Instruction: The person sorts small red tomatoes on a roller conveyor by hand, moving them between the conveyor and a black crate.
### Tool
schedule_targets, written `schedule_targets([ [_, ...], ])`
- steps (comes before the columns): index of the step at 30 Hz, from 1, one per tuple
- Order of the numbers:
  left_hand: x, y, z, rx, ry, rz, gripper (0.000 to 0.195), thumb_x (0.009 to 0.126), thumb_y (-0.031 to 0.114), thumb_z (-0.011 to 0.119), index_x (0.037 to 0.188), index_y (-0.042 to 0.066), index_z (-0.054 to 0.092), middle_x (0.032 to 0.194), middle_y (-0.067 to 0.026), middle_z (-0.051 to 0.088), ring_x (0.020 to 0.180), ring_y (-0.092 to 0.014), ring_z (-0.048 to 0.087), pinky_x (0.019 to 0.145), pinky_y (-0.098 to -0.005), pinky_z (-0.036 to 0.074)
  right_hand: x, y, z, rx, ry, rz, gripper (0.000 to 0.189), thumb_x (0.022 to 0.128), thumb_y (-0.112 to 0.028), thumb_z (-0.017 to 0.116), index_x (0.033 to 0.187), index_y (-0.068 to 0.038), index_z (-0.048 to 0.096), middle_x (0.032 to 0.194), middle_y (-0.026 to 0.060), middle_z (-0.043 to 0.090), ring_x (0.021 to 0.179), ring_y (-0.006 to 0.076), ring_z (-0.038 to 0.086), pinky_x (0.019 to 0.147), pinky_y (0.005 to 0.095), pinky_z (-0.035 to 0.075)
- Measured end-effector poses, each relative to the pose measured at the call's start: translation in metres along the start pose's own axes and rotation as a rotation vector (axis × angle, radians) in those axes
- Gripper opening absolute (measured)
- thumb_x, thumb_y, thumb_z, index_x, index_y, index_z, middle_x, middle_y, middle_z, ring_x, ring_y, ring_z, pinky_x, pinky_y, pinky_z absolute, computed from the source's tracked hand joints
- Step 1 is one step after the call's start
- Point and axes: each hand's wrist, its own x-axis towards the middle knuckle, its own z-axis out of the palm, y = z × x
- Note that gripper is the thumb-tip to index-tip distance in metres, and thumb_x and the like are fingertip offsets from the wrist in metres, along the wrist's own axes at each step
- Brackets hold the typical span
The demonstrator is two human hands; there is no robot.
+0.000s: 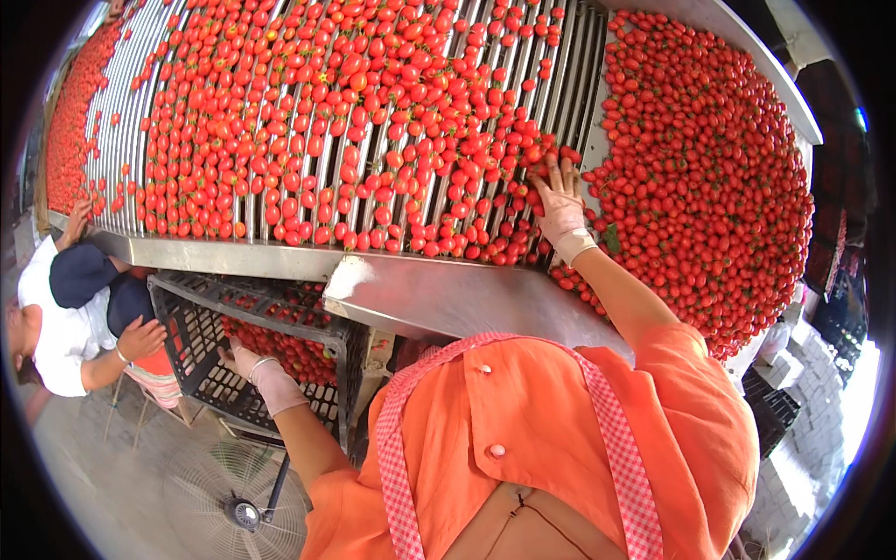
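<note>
My right hand (pixel 562 203), in a pale fingerless glove, lies palm down on red cherry tomatoes (pixel 514 143). Its fingers are spread at the right end of the metal roller conveyor (pixel 577 77). Right beside it spreads a deep heap of cherry tomatoes (pixel 700 189), with a green leaf (pixel 613 238) near my wrist. Lower left, my left hand (pixel 245 360) is over a black slatted plastic crate (pixel 248 308). Its palm is turned away, so I cannot see whether it holds anything. More tomatoes (pixel 294 350) show through and beyond the crate.
A metal side rail (pixel 231 255) and a sloping sheet-metal panel (pixel 462 297) separate my body from the rollers. At left, a co-worker in a white top (pixel 66 329) has one hand (pixel 78 217) at the conveyor edge. A fan (pixel 241 511) stands on the floor below.
</note>
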Motion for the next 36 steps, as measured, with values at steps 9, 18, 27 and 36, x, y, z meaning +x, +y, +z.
schedule_targets([
  [9,-0.137,0.096,0.127,0.192,-0.415,0.980,0.061,0.092,0.003,0.061,0.148,0.003,0.038,0.154,-0.0191,0.037,0.145,-0.029,0.032,0.119,-0.0435,0.021,0.094,-0.157,-0.020,0.448,0.431,-0.641,0.069,0.085,-0.030,0.072,0.145,-0.015,0.044,0.158,0.0128,0.032,0.148,0.0383,0.023,0.120,0.0538,0.021],
  [18,-0.195,0.112,0.218,0.299,-0.747,1.326,0.057,0.087,0.000,0.065,0.141,0.008,0.048,0.150,-0.0167,0.044,0.144,-0.033,0.034,0.118,-0.0461,0.028,0.177,-0.138,-0.028,0.419,0.551,-0.627,0.055,0.089,-0.035,0.067,0.137,-0.015,0.052,0.149,0.0065,0.046,0.140,0.0317,0.040,0.115,0.0515,0.031],
  [27,-0.246,0.105,0.363,0.669,-0.851,1.591,0.061,0.089,0.032,0.068,0.145,0.020,0.046,0.153,-0.0148,0.041,0.144,-0.034,0.033,0.120,-0.0474,0.023,0.246,0.008,-0.044,0.063,0.406,-0.190,0.054,0.100,-0.039,0.050,0.151,-0.023,0.038,0.155,0.0064,0.039,0.144,0.0299,0.035,0.122,0.0457,0.024],
  [36,-0.338,0.077,0.443,1.094,-0.768,1.866,0.063,0.092,0.048,0.056,0.151,0.035,0.038,0.161,-0.0094,0.029,0.147,-0.044,0.022,0.120,-0.0584,0.010,0.214,0.105,-0.007,0.330,0.550,0.316,0.056,0.098,-0.037,0.056,0.148,-0.016,0.042,0.158,0.0150,0.031,0.141,0.0401,0.036,0.117,0.0460,0.033],
])
